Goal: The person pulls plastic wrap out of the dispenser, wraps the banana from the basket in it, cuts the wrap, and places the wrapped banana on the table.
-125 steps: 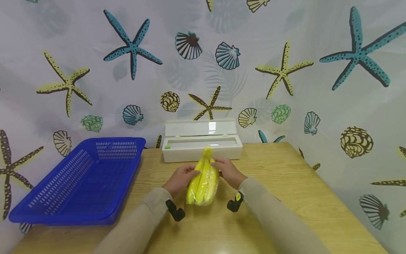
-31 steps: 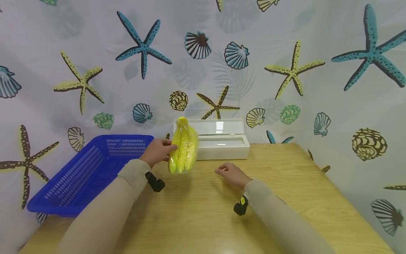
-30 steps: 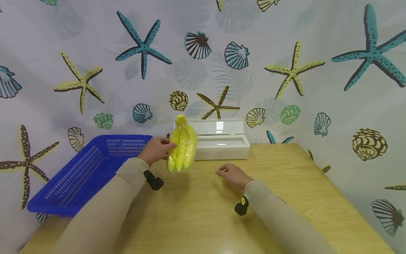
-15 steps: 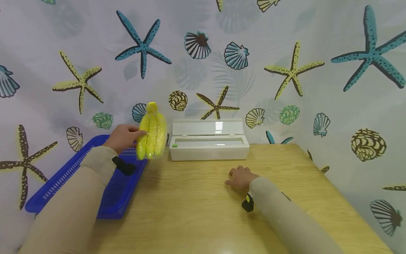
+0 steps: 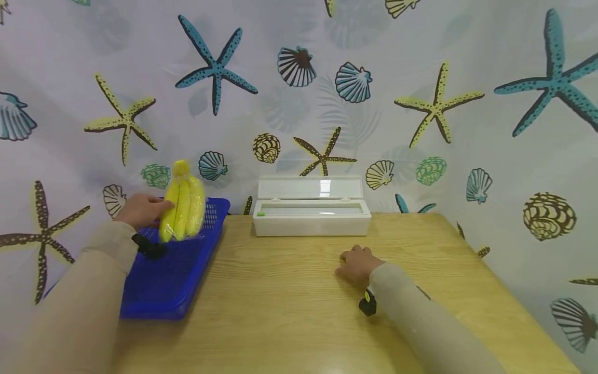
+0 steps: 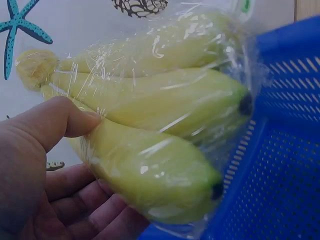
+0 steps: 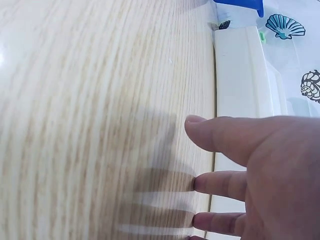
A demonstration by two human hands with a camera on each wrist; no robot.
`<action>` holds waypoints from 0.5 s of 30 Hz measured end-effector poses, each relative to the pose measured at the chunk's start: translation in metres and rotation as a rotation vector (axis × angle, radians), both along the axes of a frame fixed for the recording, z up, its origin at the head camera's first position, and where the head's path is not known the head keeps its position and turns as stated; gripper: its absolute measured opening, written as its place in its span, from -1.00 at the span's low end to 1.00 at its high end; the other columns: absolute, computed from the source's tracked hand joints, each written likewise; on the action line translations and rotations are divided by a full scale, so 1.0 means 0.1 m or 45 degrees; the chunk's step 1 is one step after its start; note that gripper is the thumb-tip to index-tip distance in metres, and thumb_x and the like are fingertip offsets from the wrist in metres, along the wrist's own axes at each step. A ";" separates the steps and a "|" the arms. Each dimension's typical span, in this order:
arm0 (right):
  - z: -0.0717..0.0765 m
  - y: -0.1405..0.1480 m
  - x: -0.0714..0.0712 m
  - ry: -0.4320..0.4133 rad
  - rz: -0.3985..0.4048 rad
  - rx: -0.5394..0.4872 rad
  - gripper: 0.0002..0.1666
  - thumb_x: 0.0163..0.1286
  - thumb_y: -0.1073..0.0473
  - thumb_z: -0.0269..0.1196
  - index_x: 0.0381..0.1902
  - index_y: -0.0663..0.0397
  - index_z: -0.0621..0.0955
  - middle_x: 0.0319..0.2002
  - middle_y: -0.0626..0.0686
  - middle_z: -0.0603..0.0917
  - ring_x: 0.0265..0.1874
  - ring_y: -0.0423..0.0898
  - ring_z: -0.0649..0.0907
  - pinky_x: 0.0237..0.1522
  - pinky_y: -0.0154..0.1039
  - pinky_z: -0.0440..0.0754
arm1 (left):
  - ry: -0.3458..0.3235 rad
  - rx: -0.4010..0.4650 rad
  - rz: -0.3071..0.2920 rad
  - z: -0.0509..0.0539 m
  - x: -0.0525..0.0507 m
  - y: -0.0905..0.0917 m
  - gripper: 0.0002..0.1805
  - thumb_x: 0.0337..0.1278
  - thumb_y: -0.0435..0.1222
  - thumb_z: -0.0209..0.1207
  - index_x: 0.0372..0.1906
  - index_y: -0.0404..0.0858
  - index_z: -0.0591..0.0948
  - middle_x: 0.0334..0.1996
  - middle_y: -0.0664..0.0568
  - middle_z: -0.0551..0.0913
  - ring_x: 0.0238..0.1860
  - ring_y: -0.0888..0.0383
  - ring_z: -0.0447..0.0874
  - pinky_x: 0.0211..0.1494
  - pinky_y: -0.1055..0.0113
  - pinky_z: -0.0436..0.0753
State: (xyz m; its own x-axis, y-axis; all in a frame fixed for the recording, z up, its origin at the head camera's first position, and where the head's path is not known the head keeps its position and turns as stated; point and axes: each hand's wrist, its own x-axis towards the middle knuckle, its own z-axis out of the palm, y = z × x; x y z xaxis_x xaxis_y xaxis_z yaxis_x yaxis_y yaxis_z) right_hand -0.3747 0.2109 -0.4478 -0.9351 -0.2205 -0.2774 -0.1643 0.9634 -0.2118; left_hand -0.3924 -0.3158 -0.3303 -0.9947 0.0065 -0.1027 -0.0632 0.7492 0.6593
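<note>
A bunch of bananas (image 5: 183, 208) wrapped in clear plastic film hangs stem up over the blue basket (image 5: 156, 285). My left hand (image 5: 142, 210) grips its left side, thumb in front and fingers behind. In the left wrist view the thumb presses the film on the nearest banana (image 6: 155, 170), and the basket's slotted wall (image 6: 295, 75) lies beyond the dark tips. My right hand (image 5: 358, 264) is low over the wooden table, holding nothing. Its fingers are loosely bent in the right wrist view, with the fingertips (image 7: 200, 182) close to the tabletop; whether they touch it I cannot tell.
At the back of the wooden table (image 5: 280, 291) stands a long white box (image 5: 312, 224), a film dispenser by its look, with its lid (image 5: 289, 188) raised and a small green piece at its left end. A patterned curtain (image 5: 280, 114) encloses the back and right side.
Both hands held the wrapped bananas at first; the right let go. My left hand has carried them leftward from the table's middle to over the basket. The right hand has shifted slightly right.
</note>
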 end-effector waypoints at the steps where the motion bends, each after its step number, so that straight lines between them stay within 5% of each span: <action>1: -0.01 0.00 -0.01 0.004 0.003 -0.003 -0.28 0.42 -0.22 0.19 0.40 0.02 0.47 0.34 0.26 0.40 0.25 0.25 0.39 0.26 0.26 0.45 | -0.004 -0.046 0.008 -0.02 0.02 -0.05 -0.17 0.44 0.09 -0.04 0.37 -0.60 0.31 0.22 -0.50 0.52 -0.21 0.14 0.78 -0.07 0.13 0.77; 6: -0.08 0.02 -0.02 0.013 -0.001 -0.009 -0.28 0.41 -0.23 0.19 0.40 -0.01 0.46 0.35 0.26 0.39 0.29 0.28 0.37 0.27 0.30 0.44 | -0.024 -0.231 0.036 -0.16 0.08 -0.26 -0.21 0.41 0.10 -0.08 0.22 -0.62 0.47 -0.08 -0.40 0.71 -0.39 0.13 0.76 -0.25 0.17 0.73; 10: -0.09 0.02 0.00 0.022 -0.034 -0.010 -0.28 0.41 -0.23 0.19 0.40 -0.02 0.47 0.36 0.26 0.38 0.30 0.29 0.36 0.26 0.32 0.44 | -0.119 -0.292 0.073 -0.36 0.05 -0.39 -0.29 0.37 0.12 -0.05 -0.14 -0.54 0.63 -0.45 -0.14 0.72 -0.45 0.10 0.68 -0.36 0.25 0.63; 15: -0.10 -0.02 0.02 0.031 -0.031 -0.001 -0.27 0.41 -0.23 0.19 0.42 -0.04 0.45 0.35 0.24 0.39 0.30 0.25 0.36 0.25 0.31 0.47 | -0.297 -0.348 0.160 -0.64 0.06 -0.56 -0.28 0.35 0.16 -0.03 -0.19 -0.54 0.56 -0.44 -0.12 0.58 -0.34 -0.02 0.57 -0.29 0.25 0.56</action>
